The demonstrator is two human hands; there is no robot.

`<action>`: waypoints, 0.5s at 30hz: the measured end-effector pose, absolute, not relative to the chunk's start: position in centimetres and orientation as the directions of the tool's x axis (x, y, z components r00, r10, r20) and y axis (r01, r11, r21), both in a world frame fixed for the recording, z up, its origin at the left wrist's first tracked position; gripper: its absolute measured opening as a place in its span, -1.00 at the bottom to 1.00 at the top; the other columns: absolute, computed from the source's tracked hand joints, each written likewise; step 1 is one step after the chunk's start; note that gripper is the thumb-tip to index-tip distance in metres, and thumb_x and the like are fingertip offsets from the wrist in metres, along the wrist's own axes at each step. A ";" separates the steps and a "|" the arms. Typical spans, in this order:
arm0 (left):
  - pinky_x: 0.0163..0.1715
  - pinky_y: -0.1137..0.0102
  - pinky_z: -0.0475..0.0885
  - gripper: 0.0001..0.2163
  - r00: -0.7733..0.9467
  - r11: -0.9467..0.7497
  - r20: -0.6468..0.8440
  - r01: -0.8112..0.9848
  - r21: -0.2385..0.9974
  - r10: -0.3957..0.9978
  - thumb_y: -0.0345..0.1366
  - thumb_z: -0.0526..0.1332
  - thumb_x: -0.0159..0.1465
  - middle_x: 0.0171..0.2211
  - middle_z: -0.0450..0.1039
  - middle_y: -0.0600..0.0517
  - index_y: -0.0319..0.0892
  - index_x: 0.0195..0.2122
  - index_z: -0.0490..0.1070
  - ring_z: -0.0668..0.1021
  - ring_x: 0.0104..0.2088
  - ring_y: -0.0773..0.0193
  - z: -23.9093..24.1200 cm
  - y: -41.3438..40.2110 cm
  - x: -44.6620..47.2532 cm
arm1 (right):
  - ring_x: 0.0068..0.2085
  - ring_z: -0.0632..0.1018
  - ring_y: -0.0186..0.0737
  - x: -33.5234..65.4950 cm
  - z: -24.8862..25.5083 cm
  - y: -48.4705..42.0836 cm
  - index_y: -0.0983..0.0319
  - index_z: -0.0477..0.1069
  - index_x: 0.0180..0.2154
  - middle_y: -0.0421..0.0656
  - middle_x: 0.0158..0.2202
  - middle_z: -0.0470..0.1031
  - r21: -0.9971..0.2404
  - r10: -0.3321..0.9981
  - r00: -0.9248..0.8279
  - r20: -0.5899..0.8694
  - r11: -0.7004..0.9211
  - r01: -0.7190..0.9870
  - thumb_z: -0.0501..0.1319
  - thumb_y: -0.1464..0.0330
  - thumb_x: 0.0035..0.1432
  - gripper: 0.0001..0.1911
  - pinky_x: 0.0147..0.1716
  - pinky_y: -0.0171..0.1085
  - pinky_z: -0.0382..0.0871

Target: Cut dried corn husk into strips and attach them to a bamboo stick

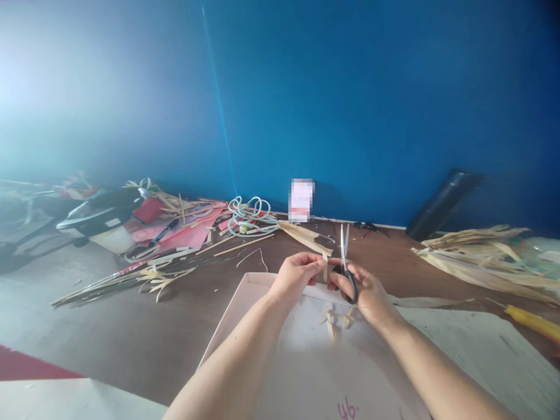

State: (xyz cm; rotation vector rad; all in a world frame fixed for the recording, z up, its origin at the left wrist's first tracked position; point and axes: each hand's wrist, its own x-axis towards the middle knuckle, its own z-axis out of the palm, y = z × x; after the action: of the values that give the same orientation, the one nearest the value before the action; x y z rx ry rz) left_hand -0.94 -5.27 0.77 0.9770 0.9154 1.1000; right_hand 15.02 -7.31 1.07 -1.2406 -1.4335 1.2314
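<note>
My left hand (301, 271) pinches a short strip of dried husk (325, 267) between thumb and fingers. Black-handled scissors (347, 271) sit in my right hand (365, 291), their blades pointing up and slightly apart. Fingertips of the right hand come close to the strip; whether they touch it I cannot tell. Below both hands, several small cut husk pieces (331, 322) lie in a shallow white box lid (306, 356). A larger piece of dried husk (304, 236) rests on the table just beyond my left hand.
Coiled pale cord (249, 214) and a heap of pink paper (192, 233) are at the back left, beside a dark iron (105, 213). Thin sticks (131, 283) lie left. Dried husks (476, 256), a black cylinder (444, 204) and a yellow-handled tool (531, 321) are right. A blue wall (350, 105) stands behind.
</note>
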 end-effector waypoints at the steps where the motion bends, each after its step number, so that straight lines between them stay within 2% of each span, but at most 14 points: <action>1: -0.57 0.53 0.12 -0.72 0.244 0.176 -0.105 -0.291 0.940 0.964 -0.14 0.33 0.00 -0.56 0.35 0.06 -0.27 -0.39 0.44 0.31 -0.57 0.49 0.8 -5.4 -0.9 | -0.56 0.30 -0.40 15.1 1.1 -7.3 0.18 0.38 -0.02 -0.24 -0.46 0.43 -0.989 0.988 -0.154 0.008 0.031 0.145 0.25 0.22 0.04 -0.56 -0.58 -0.37 0.13; 5: -0.57 0.52 0.04 -0.70 0.386 0.203 -0.061 -0.339 0.919 0.920 -0.10 0.29 0.05 -0.51 0.41 -0.01 -0.28 -0.38 0.43 0.35 -0.52 0.45 1.1 -5.7 -1.0 | -0.53 0.26 -0.39 15.3 1.0 -7.2 0.18 0.35 0.00 -0.23 -0.45 0.36 -1.000 0.977 -0.212 0.011 0.010 -0.006 0.17 0.23 0.11 -0.60 -0.60 -0.38 0.06; 10: -0.56 0.51 0.04 -0.72 0.461 0.226 -0.027 -0.383 0.896 0.887 -0.12 0.27 0.09 -0.49 0.41 -0.03 -0.28 -0.41 0.40 0.39 -0.46 0.40 1.1 -5.9 -0.8 | -0.42 0.34 -0.29 15.3 0.8 -7.3 0.21 0.35 -0.02 -0.17 -0.41 0.35 -0.985 0.966 -0.258 -0.004 -0.049 -0.168 0.20 0.26 0.07 -0.59 -0.51 -0.34 0.17; 15: -0.56 0.52 0.02 -0.76 0.493 0.231 0.021 -0.444 0.866 0.870 -0.17 0.28 0.10 -0.51 0.38 0.00 -0.28 -0.43 0.38 0.37 -0.49 0.43 1.3 -6.0 -0.6 | -0.38 0.34 -0.27 15.2 1.1 -7.4 0.18 0.39 -0.10 -0.18 -0.41 0.34 -0.966 0.962 -0.271 -0.010 -0.079 -0.247 0.25 0.28 0.02 -0.65 -0.45 -0.33 0.21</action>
State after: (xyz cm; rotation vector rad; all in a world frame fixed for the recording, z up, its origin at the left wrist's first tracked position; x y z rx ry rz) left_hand -0.63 -6.02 1.27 0.9551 0.5339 0.9645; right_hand 15.20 -7.40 1.06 -0.9052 -1.1801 1.5499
